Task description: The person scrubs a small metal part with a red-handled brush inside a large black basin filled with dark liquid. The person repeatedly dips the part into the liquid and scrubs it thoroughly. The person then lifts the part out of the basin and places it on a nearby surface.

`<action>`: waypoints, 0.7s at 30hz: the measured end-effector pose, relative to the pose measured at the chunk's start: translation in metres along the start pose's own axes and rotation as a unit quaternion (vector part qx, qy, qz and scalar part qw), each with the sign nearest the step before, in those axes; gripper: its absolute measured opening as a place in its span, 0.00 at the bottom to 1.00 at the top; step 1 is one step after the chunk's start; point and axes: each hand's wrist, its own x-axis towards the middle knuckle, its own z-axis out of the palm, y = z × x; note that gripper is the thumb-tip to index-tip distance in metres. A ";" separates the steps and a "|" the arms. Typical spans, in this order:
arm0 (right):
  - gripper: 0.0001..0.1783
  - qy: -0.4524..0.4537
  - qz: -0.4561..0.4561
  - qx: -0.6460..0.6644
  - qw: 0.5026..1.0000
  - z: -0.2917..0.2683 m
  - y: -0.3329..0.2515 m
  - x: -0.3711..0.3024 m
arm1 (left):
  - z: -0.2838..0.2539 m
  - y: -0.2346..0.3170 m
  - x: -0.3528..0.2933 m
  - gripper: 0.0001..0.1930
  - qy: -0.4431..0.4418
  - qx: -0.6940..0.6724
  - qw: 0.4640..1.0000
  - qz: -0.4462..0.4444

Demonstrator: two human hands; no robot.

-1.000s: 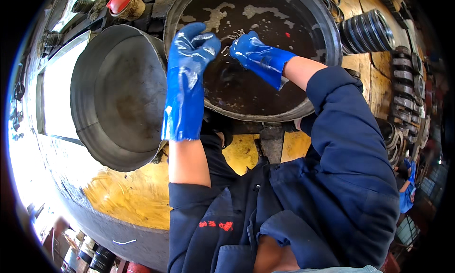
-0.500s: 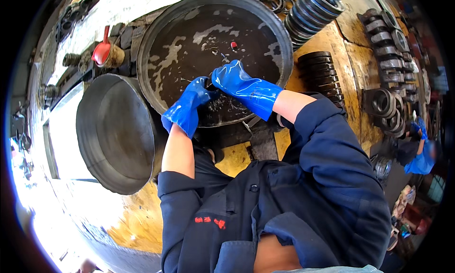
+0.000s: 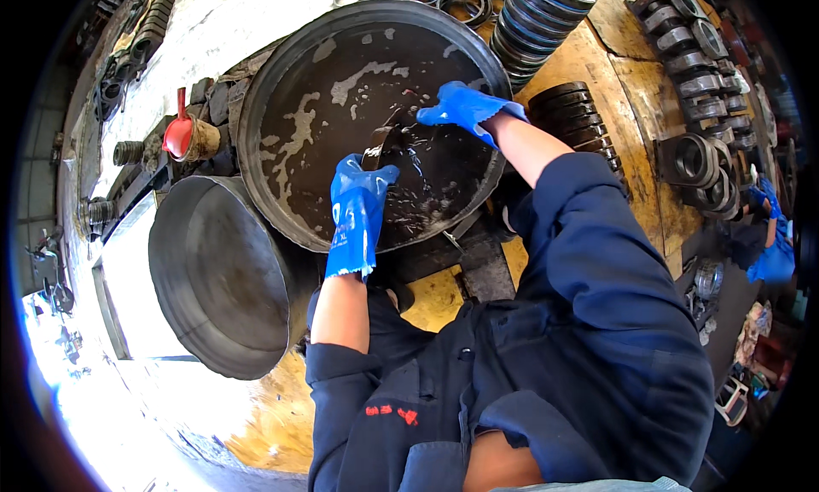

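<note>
Both my hands wear long blue rubber gloves over a wide round metal basin (image 3: pixel 253 176) of dark, foam-streaked liquid. My left hand (image 3: pixel 360 185) is closed on a dark, wet metal ring (image 3: pixel 376 147), of which only a curved band shows above the fingers. Toward the basin's right side, my right hand (image 3: pixel 467 110) is stretched out just over the liquid, thumb apart from the fingers, with nothing visible in it. Close to its fingertips a small reddish thing (image 3: pixel 409 93) shows faintly at the surface.
A deep empty metal tub (image 3: pixel 226 279) stands at the left. Near it are a red ladle (image 3: pixel 178 135) and a small bucket (image 3: pixel 203 140). Stacked metal rings (image 3: pixel 546 23), dark rings (image 3: pixel 573 121) and rows of metal parts (image 3: pixel 687 65) lie right. Another person's blue-gloved hand (image 3: pixel 765 197) shows far right.
My hands, together before, have parted. The right has moved right and up toward the red thing; the left keeps the ring, now more visible. My view has shifted slightly.
</note>
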 end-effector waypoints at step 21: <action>0.24 0.029 0.003 0.157 0.987 -0.003 -0.033 -0.020 | -0.016 -0.021 0.025 0.33 0.094 0.035 0.993 -0.056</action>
